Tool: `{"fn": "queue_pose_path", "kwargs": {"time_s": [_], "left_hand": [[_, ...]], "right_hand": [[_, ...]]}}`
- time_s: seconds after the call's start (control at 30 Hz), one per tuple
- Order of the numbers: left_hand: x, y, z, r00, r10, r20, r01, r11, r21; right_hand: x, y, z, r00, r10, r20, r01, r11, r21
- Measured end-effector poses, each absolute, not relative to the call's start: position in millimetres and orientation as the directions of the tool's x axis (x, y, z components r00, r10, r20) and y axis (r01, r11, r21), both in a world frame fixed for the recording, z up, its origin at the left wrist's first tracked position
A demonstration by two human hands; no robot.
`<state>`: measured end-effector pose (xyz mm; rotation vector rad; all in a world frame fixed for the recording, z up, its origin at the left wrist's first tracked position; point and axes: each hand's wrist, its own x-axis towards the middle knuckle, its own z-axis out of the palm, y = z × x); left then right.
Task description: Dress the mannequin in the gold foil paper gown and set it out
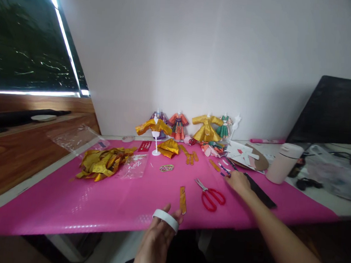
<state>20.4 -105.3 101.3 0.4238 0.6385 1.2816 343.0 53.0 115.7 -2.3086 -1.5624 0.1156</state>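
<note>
My left hand (159,236) is at the table's front edge, with a roll of white tape (166,220) looped round its fingers. Its fingertips are close beside the lower end of a narrow gold fabric strip (183,198); whether they touch it is unclear. My right hand (240,183) reaches to the right side of the table. Its bent fingers close at the near end of a small tool with dark blue handles (224,169), whose kind is hard to make out. Between the hands lie red-handled scissors (211,196), blades apart.
Gold fabric (104,162) is heaped at left, beside a clear plastic bag (132,166). A white stand (155,144) holds a small gold garment; several dressed doll forms (178,125) line the wall. A pale bottle (284,163) and black flat object (260,190) are at right.
</note>
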Motion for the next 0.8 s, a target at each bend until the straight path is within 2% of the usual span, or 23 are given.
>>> {"fn": "queue_pose_path", "kwargs": {"time_s": [0.1, 0.2, 0.3, 0.43, 0.53, 0.6, 0.63, 0.7, 0.8], "left_hand": [[16.8, -112.1, 95.2, 0.185, 0.969, -0.164, -0.749, 0.247, 0.615], [16.4, -117.1, 93.1, 0.213, 0.969, -0.123, -0.773, 0.244, 0.586], [20.5, -124.0, 94.4, 0.202, 0.976, -0.076, -0.785, 0.208, 0.584], [31.5, -141.3, 103.0, 0.086, 0.995, -0.041, -0.755, 0.092, 0.649], [36.4, -156.1, 112.0, -0.032, 0.999, -0.035, -0.703, 0.002, 0.711], [36.1, -163.8, 116.3, -0.091, 0.996, -0.004, -0.657, -0.057, 0.751], [35.1, -166.8, 117.7, -0.11, 0.994, 0.015, -0.628, -0.081, 0.774], [33.1, -171.3, 119.2, -0.126, 0.99, 0.056, -0.556, -0.117, 0.823], [32.4, -175.1, 119.9, -0.145, 0.985, 0.09, -0.457, -0.148, 0.877]], "right_hand": [[348.5, 55.1, 113.4, 0.413, 0.908, 0.073, 0.837, -0.347, -0.423], [347.7, 51.1, 120.8, 0.416, 0.904, 0.103, 0.778, -0.294, -0.555], [333.1, 38.7, 137.3, 0.389, 0.899, 0.2, 0.687, -0.139, -0.714], [286.8, -1.9, 166.2, 0.277, 0.902, 0.33, 0.465, 0.175, -0.868], [251.0, -45.1, 187.3, 0.188, 0.902, 0.39, 0.265, 0.336, -0.904], [236.2, -71.4, 198.0, 0.085, 0.922, 0.379, -0.098, 0.386, -0.917], [231.8, -82.5, 201.6, 0.001, 0.927, 0.375, -0.206, 0.367, -0.907], [227.1, -100.8, 205.1, -0.055, 0.925, 0.376, -0.312, 0.342, -0.886], [223.0, -122.1, 202.6, -0.122, 0.925, 0.36, -0.351, 0.299, -0.887]]}}
